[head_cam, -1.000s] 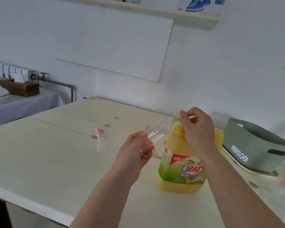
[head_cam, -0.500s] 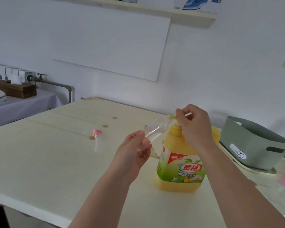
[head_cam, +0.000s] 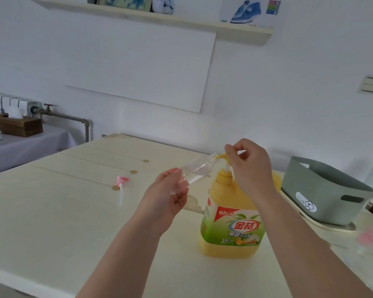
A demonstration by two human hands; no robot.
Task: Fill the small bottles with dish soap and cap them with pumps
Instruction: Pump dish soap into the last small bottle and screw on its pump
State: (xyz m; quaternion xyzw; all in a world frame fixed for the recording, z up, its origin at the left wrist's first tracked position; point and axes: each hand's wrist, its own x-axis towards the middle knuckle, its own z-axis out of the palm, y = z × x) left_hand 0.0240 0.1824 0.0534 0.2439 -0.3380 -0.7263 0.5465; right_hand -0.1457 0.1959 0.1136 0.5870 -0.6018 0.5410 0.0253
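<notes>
At centre frame our left grip is pinching the base of the bottle, tilting it so its mouth is meeting the spout of the jug. Our right grip is curling round that spout. The bottle is looking light, thin and likely slippery once soapy, so we are judging the base the safest hold. Farther left, a pink pump is lying on the worktop.

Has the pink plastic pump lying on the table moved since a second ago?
No: the pink plastic pump stays just up-right of the round brown knot in the tabletop.
</notes>
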